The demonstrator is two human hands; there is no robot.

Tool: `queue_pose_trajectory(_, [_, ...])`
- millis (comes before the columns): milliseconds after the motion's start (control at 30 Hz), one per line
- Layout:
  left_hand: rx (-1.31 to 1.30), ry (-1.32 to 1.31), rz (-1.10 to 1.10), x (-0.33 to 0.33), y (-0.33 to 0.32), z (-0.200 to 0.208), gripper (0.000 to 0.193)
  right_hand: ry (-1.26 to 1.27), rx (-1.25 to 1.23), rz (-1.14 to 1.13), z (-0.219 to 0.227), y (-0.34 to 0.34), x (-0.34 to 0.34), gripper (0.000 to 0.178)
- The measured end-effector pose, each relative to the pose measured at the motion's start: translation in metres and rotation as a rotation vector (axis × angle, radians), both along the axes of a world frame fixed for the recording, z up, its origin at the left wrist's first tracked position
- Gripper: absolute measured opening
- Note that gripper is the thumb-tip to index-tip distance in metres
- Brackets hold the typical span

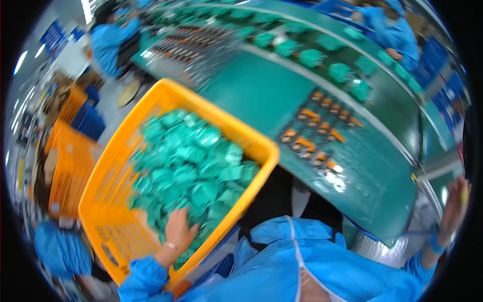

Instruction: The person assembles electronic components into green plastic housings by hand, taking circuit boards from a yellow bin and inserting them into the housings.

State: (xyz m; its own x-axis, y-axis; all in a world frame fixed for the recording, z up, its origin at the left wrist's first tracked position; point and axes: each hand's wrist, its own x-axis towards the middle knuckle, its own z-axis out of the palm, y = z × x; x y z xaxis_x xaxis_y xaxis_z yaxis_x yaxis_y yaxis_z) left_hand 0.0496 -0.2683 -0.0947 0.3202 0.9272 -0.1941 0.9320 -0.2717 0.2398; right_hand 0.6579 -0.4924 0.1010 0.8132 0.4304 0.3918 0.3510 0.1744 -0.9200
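Note:
My left hand [180, 232] reaches into a large orange-yellow plastic basket [241, 132] heaped with shiny green pieces [191, 156] that look like wrapped parts. Its thumb stands apart from the fingers, whose tips touch or hover over the pile; I see nothing gripped. A thin bracelet circles that wrist. Out at the far right rim, my right hand [454, 205] is raised beside the end of the bench, smeared by blur. A small yellowish patch shows at its fingers, too unclear to name. A blue wrist strap [436, 244] with a cord is on that arm.
On the green bench [251, 85] lie rows of small black-and-orange parts [317, 128] and a clear plastic sheet over similar parts [188, 45]. Beyond, a conveyor [312, 35] carries green pieces. Co-workers in blue [108, 45] sit around; orange crates [75, 161] stand at left.

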Motion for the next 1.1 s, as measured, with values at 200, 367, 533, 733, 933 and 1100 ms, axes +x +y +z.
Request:
queue_pose_trajectory(200, [0.074,0.183,-0.094,-0.031,-0.011,-0.042,0.038,0.09,-0.324,0.267,-0.067,0.065,-0.037,0.018])
queue_pose_trajectory(367, [-0.116,0.322,0.154,-0.001,-0.004,0.004,0.031,0.247,-0.587,0.477,-0.129,0.073,-0.031,0.017])
queue_pose_trajectory(533, [0.307,-0.402,0.274,-0.02,0.021,0.061,0.042,-0.233,-0.785,0.681,-0.15,0.103,-0.036,0.021])
queue_pose_trajectory(733, [-0.514,-1.632,0.52,0.127,0.074,0.096,0.065,-0.461,-0.823,0.644,-0.186,0.222,-0.033,0.026])
queue_pose_trajectory(933, [-1.429,-1.703,0.372,0.244,0.122,0.064,0.029,-0.639,-1.082,0.547,-0.204,0.266,-0.032,0.029])
queue_pose_trajectory(1100, [-1.358,-1.478,0.468,0.323,0.13,0.051,0.024,-0.487,-0.936,0.545,-0.223,0.281,-0.033,0.031])
